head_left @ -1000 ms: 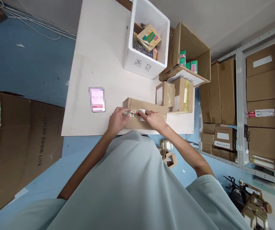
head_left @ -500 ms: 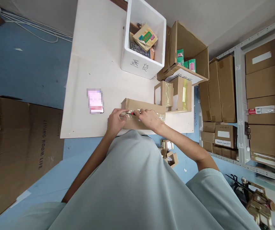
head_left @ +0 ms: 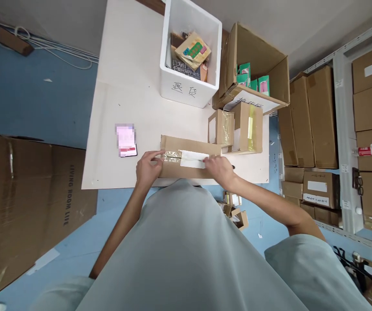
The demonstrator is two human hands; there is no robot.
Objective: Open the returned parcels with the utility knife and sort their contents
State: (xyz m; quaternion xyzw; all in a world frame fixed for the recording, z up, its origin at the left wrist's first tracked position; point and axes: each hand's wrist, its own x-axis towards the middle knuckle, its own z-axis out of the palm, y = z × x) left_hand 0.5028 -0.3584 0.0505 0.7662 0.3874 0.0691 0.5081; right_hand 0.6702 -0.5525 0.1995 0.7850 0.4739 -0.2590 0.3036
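Long cardboard box (head_left: 186,172), centre of frame, lying on the near edge of the white table (head_left: 134,95). Work looks partway along. Clear tape (head_left: 172,156) covers the left part of the top seam; a dark line runs through it, which I read as a slit. White label (head_left: 192,163) next along, with a line across it; whether that is cut or only a crease, cannot tell. Right stretch of the seam hidden by fingers. Flaps lie flat, no contents showing: in my judgement any cutting there is unfinished or only just finished, and the flaps are not yet lifted.

Long axis runs left to right across the frame, near level, dipping slightly to the right. Seam side faces up; one end points frame left, the other towards two small cartons, one plain (head_left: 215,125), one with yellow tape (head_left: 243,125).

Hands well apart, one at each end. Left hand (head_left: 149,167): thumb and fingers parted, tips on the box's left end, apparently steadying it. Right hand (head_left: 220,170): fingers curled round a small tool (head_left: 233,166), mostly hidden, dark end poking out behind; probably a cutter.
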